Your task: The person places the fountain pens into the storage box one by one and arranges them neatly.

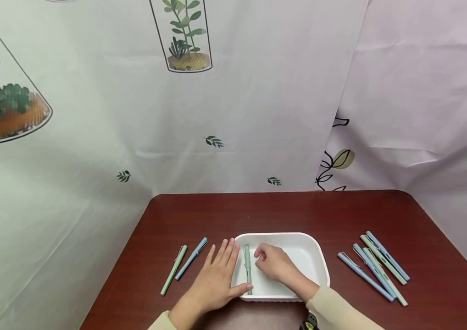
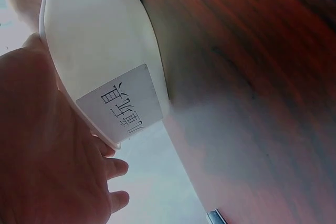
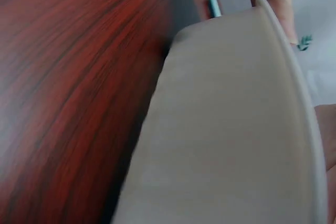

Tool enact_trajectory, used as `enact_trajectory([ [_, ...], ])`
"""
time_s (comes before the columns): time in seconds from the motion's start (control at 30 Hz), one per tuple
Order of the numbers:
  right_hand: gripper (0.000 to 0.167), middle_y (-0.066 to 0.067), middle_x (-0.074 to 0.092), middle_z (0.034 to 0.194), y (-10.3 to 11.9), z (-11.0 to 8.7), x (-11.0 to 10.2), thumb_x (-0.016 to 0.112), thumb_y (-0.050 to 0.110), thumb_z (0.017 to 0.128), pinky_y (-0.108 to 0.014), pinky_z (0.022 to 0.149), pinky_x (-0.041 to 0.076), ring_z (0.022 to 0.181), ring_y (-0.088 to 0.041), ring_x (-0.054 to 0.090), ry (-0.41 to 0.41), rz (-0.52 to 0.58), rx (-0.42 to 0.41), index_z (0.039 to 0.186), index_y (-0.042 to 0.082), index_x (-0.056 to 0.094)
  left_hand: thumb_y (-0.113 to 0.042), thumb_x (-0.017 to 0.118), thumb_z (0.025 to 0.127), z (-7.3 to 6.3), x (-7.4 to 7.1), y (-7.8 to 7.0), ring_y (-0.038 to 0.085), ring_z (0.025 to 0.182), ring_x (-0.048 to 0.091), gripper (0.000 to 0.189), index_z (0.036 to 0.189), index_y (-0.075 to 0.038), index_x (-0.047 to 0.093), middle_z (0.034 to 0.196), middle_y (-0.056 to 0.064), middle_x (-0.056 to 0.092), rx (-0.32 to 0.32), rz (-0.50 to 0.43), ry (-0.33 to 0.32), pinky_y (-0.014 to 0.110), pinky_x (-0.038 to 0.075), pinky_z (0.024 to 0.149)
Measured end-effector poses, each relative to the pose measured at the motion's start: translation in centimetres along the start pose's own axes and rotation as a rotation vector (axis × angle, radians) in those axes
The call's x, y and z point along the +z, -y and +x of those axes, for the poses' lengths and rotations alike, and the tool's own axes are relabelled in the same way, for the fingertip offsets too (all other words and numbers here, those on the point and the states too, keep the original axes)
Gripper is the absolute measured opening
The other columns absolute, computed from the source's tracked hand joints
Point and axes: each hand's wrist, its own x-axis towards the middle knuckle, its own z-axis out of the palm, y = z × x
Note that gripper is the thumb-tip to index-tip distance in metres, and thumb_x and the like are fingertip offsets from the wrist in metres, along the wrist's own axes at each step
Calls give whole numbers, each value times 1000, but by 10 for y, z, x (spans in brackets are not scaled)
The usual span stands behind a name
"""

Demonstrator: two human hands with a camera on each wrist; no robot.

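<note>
A white rectangular tray [image 1: 312, 266] stands on the table with a light green capped pen [image 1: 247, 261] lying lengthwise along its left side. My left hand [image 1: 216, 279] rests over the tray's left rim, fingers straight, thumb reaching across the near end of that pen. Inside the tray, just right of the pen, hovers my right hand [image 1: 276, 263] with curled fingers and nothing visible in them. The left wrist view shows the left hand [image 2: 58, 140] against the tray's outer wall [image 2: 100, 40], which bears a printed label [image 2: 123, 103]. The right wrist view mostly shows the tray's near wall [image 3: 226, 114].
Left of the tray lie a green pen [image 1: 173, 270] and a blue pen [image 1: 191, 258]. To its right, several blue and green pens lie in a loose group, including a blue pen [image 1: 365, 276]. Behind the dark red table [image 1: 217, 211] hangs a patterned white cloth [image 1: 258, 114].
</note>
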Motion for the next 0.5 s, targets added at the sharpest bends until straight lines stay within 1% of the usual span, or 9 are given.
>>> enact_trajectory([
  [0.03,11,7,55,72,-1,-4,-4,68,5,82,-26,59,41,64,-8,49,-23,-30,-28,92,9,66,-73,46,94,0,0,0,36,152,25,97,156,1,34,163,20,31,-1,-5,1,60,20,120],
  [0.1,13,8,57,75,-2,-11,-12,70,4,82,-27,61,42,67,-8,50,-73,-56,-65,94,11,67,-74,43,94,-1,0,-1,37,152,26,98,155,2,34,163,19,32,-1,-4,0,60,21,119],
  [0.2,19,10,60,79,-3,-20,-26,72,4,83,-26,64,45,70,-5,55,-134,-66,-86,98,13,68,-75,41,94,-1,0,-1,37,152,27,98,155,2,35,162,19,33,-2,2,-1,61,22,119],
  [0.3,23,9,63,83,-6,-27,-36,74,3,83,-25,65,47,71,-3,58,-174,-70,-86,103,14,70,-74,43,94,-2,-1,0,37,152,26,98,156,1,34,163,19,31,-5,-2,3,61,21,119],
  [0.4,28,6,65,89,-10,-34,-45,76,3,83,-24,67,49,71,0,59,-202,-62,-68,109,13,71,-74,45,94,-1,0,1,36,153,24,98,157,1,32,164,18,28,-8,-11,17,60,20,120],
  [0.5,32,2,67,96,-14,-41,-53,76,4,84,-25,70,53,75,-1,61,-221,-26,-45,115,11,71,-72,47,94,-1,1,1,36,153,22,98,158,0,30,165,18,26,-16,-18,27,60,19,120],
])
